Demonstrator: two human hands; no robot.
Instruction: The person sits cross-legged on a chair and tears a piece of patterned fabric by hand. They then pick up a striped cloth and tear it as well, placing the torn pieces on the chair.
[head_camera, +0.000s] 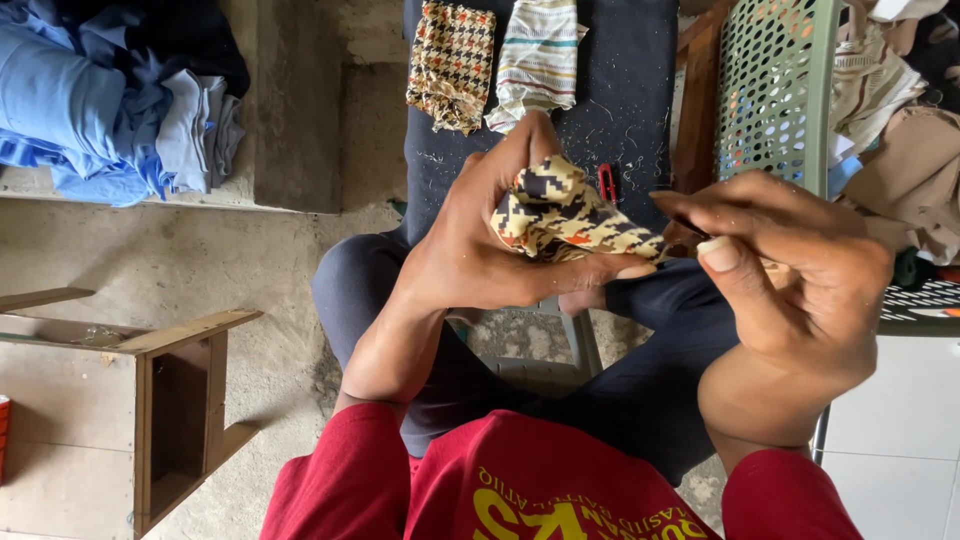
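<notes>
Houndstooth-patterned fabric piece (565, 212), soft, light and easily crumpled, sits bunched in the left hand (480, 245), fingers wrapped around it above the lap. Right hand (785, 270) pinches a thin dark tool at its tip; the stitched edge looks best to grip.

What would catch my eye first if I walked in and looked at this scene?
First, the two hands at the centre: the left hand grips a bunched houndstooth-patterned cloth piece, while the right hand pinches a thin dark tool at its edge. Behind them, two more cloth pieces lie on a dark fabric surface. A pile of blue cloth sits at the upper left.
</notes>
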